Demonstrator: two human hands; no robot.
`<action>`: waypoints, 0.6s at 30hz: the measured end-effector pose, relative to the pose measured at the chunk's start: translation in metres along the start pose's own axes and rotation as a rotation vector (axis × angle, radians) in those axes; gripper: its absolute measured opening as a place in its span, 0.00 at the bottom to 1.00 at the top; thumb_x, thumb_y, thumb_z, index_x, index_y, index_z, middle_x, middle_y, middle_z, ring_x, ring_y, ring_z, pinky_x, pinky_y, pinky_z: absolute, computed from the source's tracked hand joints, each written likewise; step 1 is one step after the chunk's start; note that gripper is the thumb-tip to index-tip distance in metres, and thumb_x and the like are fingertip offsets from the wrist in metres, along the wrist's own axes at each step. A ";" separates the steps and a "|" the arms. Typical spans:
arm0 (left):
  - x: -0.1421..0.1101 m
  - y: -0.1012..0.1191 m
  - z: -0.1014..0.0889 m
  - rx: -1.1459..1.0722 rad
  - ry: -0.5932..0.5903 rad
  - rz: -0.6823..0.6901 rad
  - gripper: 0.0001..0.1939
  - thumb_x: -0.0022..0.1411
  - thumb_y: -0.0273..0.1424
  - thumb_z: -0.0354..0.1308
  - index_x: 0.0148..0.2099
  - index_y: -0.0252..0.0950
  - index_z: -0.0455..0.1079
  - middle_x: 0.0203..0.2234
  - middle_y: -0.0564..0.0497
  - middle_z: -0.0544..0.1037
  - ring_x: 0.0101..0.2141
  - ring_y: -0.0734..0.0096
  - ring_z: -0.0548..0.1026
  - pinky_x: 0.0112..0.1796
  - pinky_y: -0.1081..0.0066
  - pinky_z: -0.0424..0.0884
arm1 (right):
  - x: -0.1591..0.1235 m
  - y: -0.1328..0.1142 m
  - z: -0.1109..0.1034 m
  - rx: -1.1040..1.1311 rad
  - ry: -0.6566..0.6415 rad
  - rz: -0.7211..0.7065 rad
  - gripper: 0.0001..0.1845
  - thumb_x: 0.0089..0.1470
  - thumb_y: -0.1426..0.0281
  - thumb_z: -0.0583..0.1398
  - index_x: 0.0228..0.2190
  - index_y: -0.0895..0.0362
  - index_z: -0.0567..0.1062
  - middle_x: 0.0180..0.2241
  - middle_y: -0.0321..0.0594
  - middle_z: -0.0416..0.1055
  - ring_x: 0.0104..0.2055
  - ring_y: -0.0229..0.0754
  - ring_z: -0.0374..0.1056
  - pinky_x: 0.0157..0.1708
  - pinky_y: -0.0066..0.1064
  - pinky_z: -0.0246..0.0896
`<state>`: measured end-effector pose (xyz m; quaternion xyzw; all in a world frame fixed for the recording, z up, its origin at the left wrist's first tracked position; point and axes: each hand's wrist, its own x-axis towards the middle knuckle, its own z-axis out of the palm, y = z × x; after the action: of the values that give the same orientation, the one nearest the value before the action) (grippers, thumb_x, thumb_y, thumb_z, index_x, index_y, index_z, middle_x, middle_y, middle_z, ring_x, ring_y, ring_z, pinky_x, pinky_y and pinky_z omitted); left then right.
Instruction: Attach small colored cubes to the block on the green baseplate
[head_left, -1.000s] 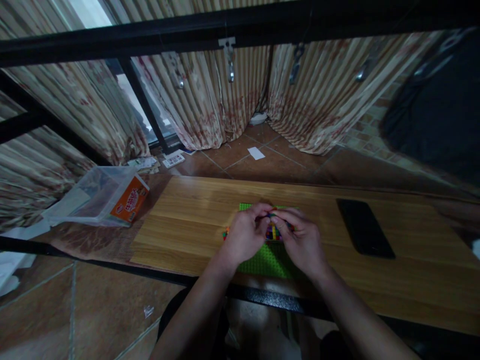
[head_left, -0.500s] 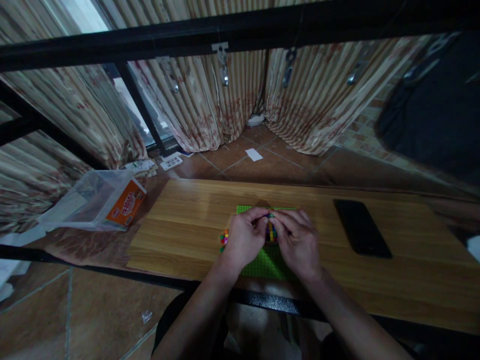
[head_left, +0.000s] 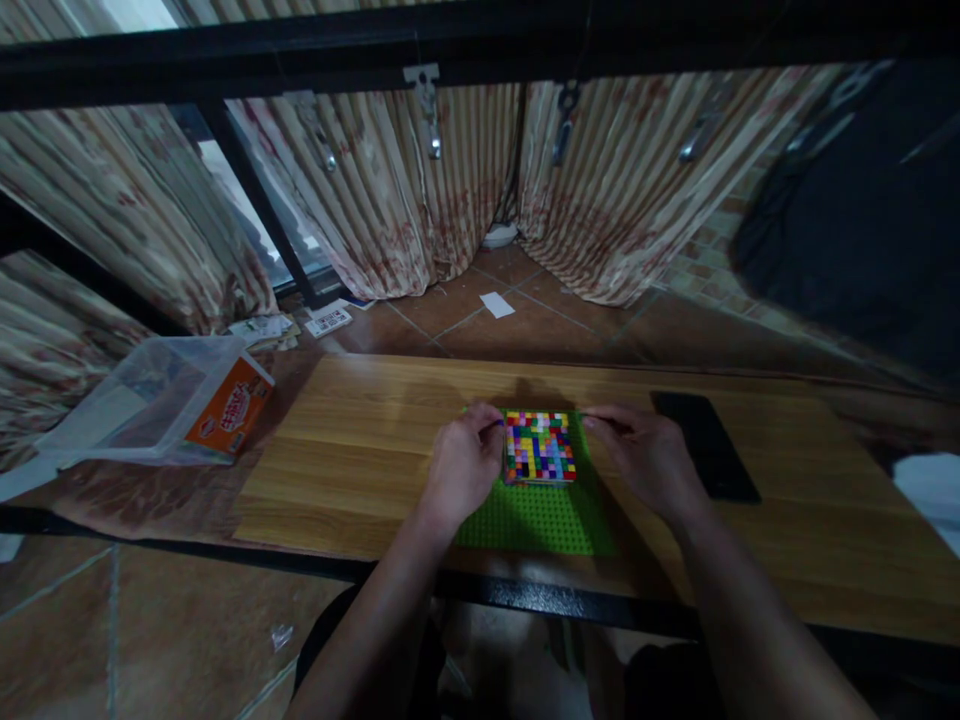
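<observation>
A green studded baseplate (head_left: 536,520) lies on the wooden board. On its far half sits a block of small multicoloured bricks (head_left: 540,447), packed in a near-square. At the block's left side is my left hand (head_left: 465,460), fingers pinched together near its far left corner. A small dark bluish speck shows at those fingertips, too small to name. My right hand (head_left: 652,455) is off to the right of the block, thumb and forefinger pinched over the plate's far right corner. Whatever its fingertips hold, if anything, cannot be made out.
A black phone (head_left: 705,445) lies on the wooden board (head_left: 360,450) just beyond my right hand. A clear plastic box (head_left: 150,400) with an orange label stands left of the board. A black metal bar (head_left: 525,595) runs along the near edge.
My hands have parted from their meeting point over the bricks. The right moved to the right, the left slightly left, uncovering the multicoloured block. The camera view has shifted a little.
</observation>
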<state>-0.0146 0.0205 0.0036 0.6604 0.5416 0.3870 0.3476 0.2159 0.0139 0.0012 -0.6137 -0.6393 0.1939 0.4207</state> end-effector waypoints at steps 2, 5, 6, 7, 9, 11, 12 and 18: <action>-0.001 0.003 0.000 0.026 -0.020 -0.012 0.07 0.63 0.26 0.54 0.39 0.38 0.72 0.34 0.49 0.82 0.38 0.65 0.80 0.42 0.67 0.75 | -0.001 0.002 -0.001 0.012 -0.037 0.033 0.11 0.54 0.60 0.62 0.31 0.52 0.82 0.35 0.40 0.82 0.37 0.48 0.77 0.39 0.38 0.71; -0.002 0.009 -0.002 0.068 -0.049 -0.038 0.08 0.63 0.25 0.53 0.39 0.37 0.73 0.34 0.48 0.83 0.37 0.65 0.80 0.42 0.66 0.74 | -0.003 0.004 0.000 0.021 -0.112 0.069 0.10 0.54 0.61 0.62 0.31 0.52 0.82 0.33 0.38 0.82 0.36 0.48 0.77 0.38 0.38 0.70; -0.002 0.011 -0.003 0.086 -0.053 -0.046 0.08 0.63 0.25 0.53 0.39 0.37 0.74 0.34 0.48 0.83 0.36 0.65 0.80 0.41 0.67 0.74 | -0.003 0.004 0.001 0.018 -0.130 0.074 0.10 0.54 0.61 0.62 0.31 0.52 0.82 0.33 0.38 0.82 0.36 0.47 0.77 0.38 0.38 0.70; -0.002 0.013 -0.003 0.104 -0.055 -0.050 0.08 0.63 0.25 0.53 0.39 0.37 0.74 0.33 0.49 0.83 0.35 0.66 0.80 0.39 0.67 0.74 | -0.004 0.005 0.002 0.016 -0.145 0.075 0.10 0.54 0.61 0.62 0.31 0.52 0.82 0.32 0.38 0.82 0.35 0.47 0.77 0.37 0.38 0.69; -0.003 0.014 -0.003 0.130 -0.046 -0.047 0.09 0.63 0.26 0.53 0.39 0.38 0.75 0.33 0.49 0.83 0.34 0.66 0.79 0.37 0.68 0.73 | -0.004 0.005 0.005 0.024 -0.158 0.071 0.10 0.53 0.62 0.62 0.31 0.52 0.82 0.31 0.38 0.82 0.34 0.47 0.77 0.37 0.37 0.69; -0.003 0.014 -0.002 0.131 -0.029 -0.034 0.09 0.62 0.26 0.54 0.40 0.38 0.75 0.34 0.49 0.83 0.34 0.67 0.79 0.37 0.68 0.73 | -0.003 0.005 0.008 0.042 -0.159 0.072 0.10 0.53 0.62 0.63 0.31 0.53 0.82 0.31 0.38 0.81 0.33 0.46 0.76 0.35 0.36 0.69; -0.002 0.014 -0.002 0.128 -0.020 -0.024 0.08 0.62 0.26 0.54 0.39 0.38 0.75 0.35 0.49 0.82 0.35 0.67 0.79 0.38 0.68 0.73 | -0.003 0.005 0.010 0.054 -0.154 0.073 0.10 0.52 0.62 0.63 0.31 0.53 0.82 0.30 0.39 0.81 0.33 0.46 0.76 0.34 0.36 0.68; -0.002 0.012 0.000 0.121 -0.010 0.007 0.09 0.62 0.25 0.54 0.38 0.37 0.76 0.36 0.49 0.82 0.36 0.67 0.78 0.40 0.67 0.74 | -0.001 0.003 0.016 0.140 -0.108 0.119 0.08 0.51 0.63 0.63 0.28 0.53 0.81 0.30 0.38 0.80 0.32 0.45 0.75 0.35 0.36 0.68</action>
<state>-0.0099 0.0165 0.0140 0.6840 0.5598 0.3515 0.3087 0.2048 0.0177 -0.0107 -0.6084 -0.6084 0.2956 0.4150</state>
